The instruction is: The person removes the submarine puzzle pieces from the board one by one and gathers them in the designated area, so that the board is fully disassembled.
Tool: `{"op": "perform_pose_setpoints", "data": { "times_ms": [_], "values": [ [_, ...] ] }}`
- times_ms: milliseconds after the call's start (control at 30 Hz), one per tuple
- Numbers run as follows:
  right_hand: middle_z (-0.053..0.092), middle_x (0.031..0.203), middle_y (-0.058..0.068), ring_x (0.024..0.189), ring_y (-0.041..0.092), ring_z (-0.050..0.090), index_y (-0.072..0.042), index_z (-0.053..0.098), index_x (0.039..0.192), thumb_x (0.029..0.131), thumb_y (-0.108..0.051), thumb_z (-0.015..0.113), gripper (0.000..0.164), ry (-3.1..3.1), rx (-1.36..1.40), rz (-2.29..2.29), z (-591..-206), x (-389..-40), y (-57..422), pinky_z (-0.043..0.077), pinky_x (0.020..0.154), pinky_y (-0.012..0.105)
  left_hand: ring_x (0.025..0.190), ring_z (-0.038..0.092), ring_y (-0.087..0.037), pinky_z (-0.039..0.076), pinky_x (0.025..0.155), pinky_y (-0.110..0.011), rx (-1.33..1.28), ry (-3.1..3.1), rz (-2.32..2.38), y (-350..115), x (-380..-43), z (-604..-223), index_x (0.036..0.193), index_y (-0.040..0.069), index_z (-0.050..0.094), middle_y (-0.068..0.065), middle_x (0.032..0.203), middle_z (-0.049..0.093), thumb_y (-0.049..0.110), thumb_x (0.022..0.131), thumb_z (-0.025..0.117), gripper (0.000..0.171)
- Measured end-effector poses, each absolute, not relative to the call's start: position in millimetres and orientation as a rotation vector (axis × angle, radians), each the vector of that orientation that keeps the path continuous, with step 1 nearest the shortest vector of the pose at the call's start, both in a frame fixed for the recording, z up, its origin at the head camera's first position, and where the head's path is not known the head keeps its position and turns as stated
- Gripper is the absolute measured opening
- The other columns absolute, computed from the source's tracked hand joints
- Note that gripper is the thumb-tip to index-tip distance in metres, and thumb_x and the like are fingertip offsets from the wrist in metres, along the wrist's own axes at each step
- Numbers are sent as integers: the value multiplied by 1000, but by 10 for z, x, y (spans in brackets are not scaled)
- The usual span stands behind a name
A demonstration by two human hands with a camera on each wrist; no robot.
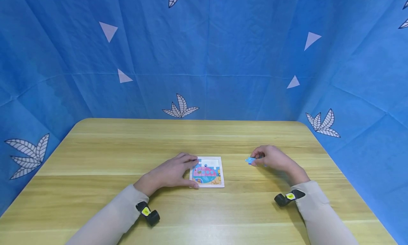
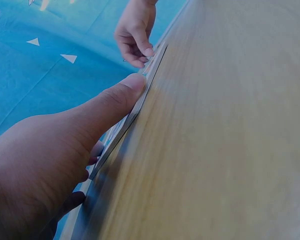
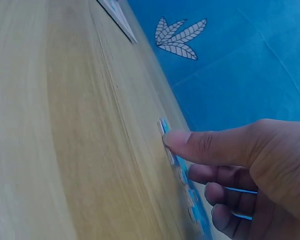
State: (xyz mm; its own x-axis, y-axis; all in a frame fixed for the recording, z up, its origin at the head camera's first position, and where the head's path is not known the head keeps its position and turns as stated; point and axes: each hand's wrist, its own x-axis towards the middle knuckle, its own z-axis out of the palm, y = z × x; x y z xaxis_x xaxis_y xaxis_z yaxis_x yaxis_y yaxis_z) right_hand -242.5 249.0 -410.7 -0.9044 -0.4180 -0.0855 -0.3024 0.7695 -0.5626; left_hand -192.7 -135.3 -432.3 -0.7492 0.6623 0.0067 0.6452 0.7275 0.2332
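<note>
A square jigsaw puzzle in a white frame (image 1: pixel 222 179) lies on the table, its picture showing pink, blue and sandy parts. White backing (image 1: pixel 214 162) is bare at its upper right. My left hand (image 1: pixel 174 171) rests on the frame's left side, thumb at the near edge and fingertips at the far left corner. To the right, my right hand (image 1: pixel 275 159) pinches a blue puzzle piece (image 1: pixel 250 160) close over the table, its fingers partly covering it. In the right wrist view, more blue puzzle pieces (image 3: pixel 194 200) line up under the curled fingers.
The wooden table (image 1: pixel 127 146) has rounded far corners. A blue curtain (image 1: pixel 207 53) with white leaves and triangles stands behind it and along both sides. Each wrist wears a black strap with a small camera (image 1: pixel 153 217).
</note>
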Motion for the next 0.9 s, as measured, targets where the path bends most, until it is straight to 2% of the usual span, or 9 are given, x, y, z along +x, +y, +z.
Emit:
{"op": "perform_pose_setpoints", "data": {
  "times_ms": [333,900],
  "values": [
    [62,88,-3,75,16,50,-9,72,102,86,-16,76,17,2800,-602,-766,-4105,-2428,2485,45,64,31,139,32,-20,32,114,-38,1069,2843,346,-1355,-1921,-4316,149,11,42,-2,153,38,81,78,52,101],
    [62,84,-7,71,10,54,-10,73,102,89,-20,73,16,2847,-754,-781,-4066,-2342,2243,48,61,29,139,33,-23,33,113,-39,1095,2861,400,-1367,-1941,-4347,148,10,43,-3,151,40,81,77,54,101]
  ]
}}
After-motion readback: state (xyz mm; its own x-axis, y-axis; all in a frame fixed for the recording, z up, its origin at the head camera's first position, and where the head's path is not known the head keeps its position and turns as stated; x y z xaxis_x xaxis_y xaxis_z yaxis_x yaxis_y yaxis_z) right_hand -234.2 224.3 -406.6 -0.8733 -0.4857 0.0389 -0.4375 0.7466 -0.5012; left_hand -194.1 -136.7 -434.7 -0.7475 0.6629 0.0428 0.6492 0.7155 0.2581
